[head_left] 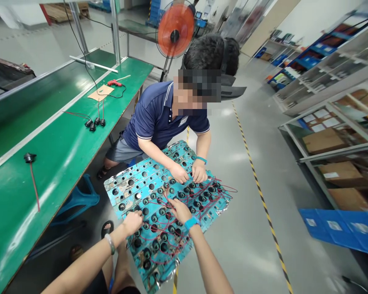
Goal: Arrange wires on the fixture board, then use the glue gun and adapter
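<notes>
A blue perforated board with worn brown patches lies in front of me, tilted in view. Black round sockets with thin red wires fill many of its holes. My left hand is at the board's left side, fingers curled down by a hole; what they grip is hidden. Over the middle, my right hand has its fingertips closed around a red wire among the sockets. Across the board, a co-worker's two hands work close together near the far sockets.
A green workbench on the left bears several loose black sockets, a single wired socket and a red tool. A blue stool is beneath it. Behind the co-worker stands an orange fan; shelves with cardboard boxes line the right.
</notes>
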Demonstrator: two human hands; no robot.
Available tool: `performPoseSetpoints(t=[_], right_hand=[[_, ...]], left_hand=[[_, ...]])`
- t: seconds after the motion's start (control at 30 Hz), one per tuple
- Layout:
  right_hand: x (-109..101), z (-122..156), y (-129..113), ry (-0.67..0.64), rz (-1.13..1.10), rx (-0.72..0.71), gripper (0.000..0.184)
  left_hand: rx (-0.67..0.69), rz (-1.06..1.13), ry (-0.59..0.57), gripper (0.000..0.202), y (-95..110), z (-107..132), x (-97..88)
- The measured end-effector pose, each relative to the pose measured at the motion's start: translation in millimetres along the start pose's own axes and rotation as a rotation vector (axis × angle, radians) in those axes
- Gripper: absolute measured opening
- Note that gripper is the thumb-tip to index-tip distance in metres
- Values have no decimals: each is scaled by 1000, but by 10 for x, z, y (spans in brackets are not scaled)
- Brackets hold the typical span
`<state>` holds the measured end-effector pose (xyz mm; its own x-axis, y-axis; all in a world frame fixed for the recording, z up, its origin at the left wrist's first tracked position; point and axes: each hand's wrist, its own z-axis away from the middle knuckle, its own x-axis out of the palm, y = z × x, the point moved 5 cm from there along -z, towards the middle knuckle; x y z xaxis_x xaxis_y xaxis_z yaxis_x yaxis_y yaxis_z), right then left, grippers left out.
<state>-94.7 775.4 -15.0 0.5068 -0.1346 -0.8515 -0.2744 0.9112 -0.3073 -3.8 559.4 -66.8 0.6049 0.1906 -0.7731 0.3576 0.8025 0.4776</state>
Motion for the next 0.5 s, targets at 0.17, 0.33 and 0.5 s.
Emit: performPoseSetpoints(t=[0.17, 0.33, 0.5], right_hand=[[-214, -260, 27, -137, 112, -171, 30], [-221, -442, -3, -174, 223, -199, 11], [-208, -512, -5, -166, 337, -194, 16]], left_hand=[[-46, -3, 82, 51, -11, 81, -82], [36, 36, 59, 92, -14, -42, -10], [94, 74, 38, 89, -46, -160, 35]])
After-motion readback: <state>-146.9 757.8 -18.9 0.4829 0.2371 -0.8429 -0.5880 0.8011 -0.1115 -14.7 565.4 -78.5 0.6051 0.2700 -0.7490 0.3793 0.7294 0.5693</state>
